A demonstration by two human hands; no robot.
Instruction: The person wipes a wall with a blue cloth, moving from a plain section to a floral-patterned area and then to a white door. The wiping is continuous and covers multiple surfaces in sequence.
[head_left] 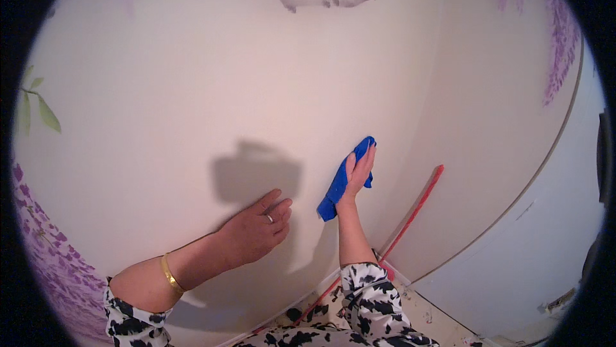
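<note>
A blue cloth (pixel 339 181) lies pressed between my right hand (pixel 360 171) and the pale wall (pixel 313 82), near the room's corner. My right fingers point upward along the cloth, and part of it hangs below the palm. To the left, my left hand (pixel 262 226) is held at the same wall with nothing in it, its fingers slightly bent and apart. It wears a ring, and a gold bracelet (pixel 171 274) circles that wrist. Whether the left fingertips touch the wall I cannot tell.
A red stick (pixel 414 214) leans in the corner at the right. Below, debris lies on the floor (pixel 418 306) beside the white baseboard (pixel 308 296). Painted purple flowers (pixel 560 44) and green leaves (pixel 48 113) decorate the walls. A pale blue-grey panel (pixel 519 231) stands at the right.
</note>
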